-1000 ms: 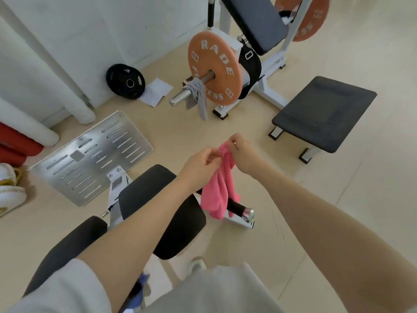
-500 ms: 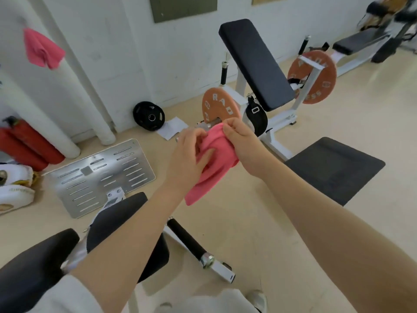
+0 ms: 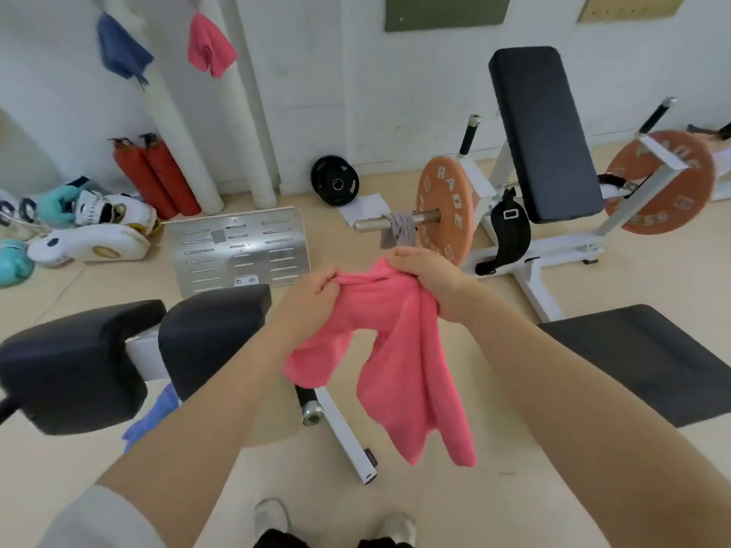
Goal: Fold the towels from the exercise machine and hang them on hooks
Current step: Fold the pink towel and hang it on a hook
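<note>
My left hand (image 3: 316,294) and right hand (image 3: 425,272) are both closed on the top edge of the pink towel (image 3: 399,350) at frame centre, pinching it so the rest hangs free and I can square it for folding. Outward, I count one grey towel (image 3: 399,229) draped on the weight bar just above my hands, one blue cloth (image 3: 152,415) lower left, and two towels hung at upper left: a blue towel (image 3: 120,47) and a second pink one (image 3: 209,45)
</note>
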`<action>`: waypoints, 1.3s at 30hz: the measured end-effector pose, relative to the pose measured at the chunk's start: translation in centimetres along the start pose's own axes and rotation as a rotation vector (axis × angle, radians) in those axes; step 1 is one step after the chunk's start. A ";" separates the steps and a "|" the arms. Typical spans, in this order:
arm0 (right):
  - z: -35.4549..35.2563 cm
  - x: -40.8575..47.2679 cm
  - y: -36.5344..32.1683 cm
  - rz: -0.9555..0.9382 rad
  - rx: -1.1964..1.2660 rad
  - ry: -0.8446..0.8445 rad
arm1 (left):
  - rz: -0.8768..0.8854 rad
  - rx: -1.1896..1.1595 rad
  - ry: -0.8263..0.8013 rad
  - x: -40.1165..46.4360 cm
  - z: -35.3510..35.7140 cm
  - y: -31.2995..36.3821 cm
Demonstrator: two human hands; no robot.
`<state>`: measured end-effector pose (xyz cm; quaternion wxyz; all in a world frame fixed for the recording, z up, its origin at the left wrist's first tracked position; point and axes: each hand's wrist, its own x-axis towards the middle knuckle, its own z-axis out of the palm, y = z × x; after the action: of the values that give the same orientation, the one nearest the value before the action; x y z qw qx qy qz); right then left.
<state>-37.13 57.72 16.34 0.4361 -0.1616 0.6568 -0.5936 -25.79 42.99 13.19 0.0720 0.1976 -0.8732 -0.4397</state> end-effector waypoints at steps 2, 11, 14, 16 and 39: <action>-0.5 -0.5 0.0 0.035 -0.069 -0.120 | -0.011 -0.119 -0.112 -0.9 -1.3 0.3; 3.7 -0.4 1.2 0.008 -0.148 -0.129 | -0.076 -0.334 -0.213 -5.0 -6.3 -1.1; 6.9 -0.8 0.6 -0.088 -0.083 -0.160 | 0.035 -0.296 -0.295 -6.0 -8.8 -2.1; 9.3 -1.1 0.4 -0.125 -0.135 -0.199 | 0.073 -0.265 -0.383 -6.8 -10.2 -2.5; 25.1 -0.5 1.9 -0.331 -0.710 0.356 | 0.206 0.312 -0.001 -13.5 -21.8 -14.3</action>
<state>-17.06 42.53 16.95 0.1322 -0.2998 0.8506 -0.4113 -2.92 24.78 15.62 0.0846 0.1157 -0.9464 -0.2895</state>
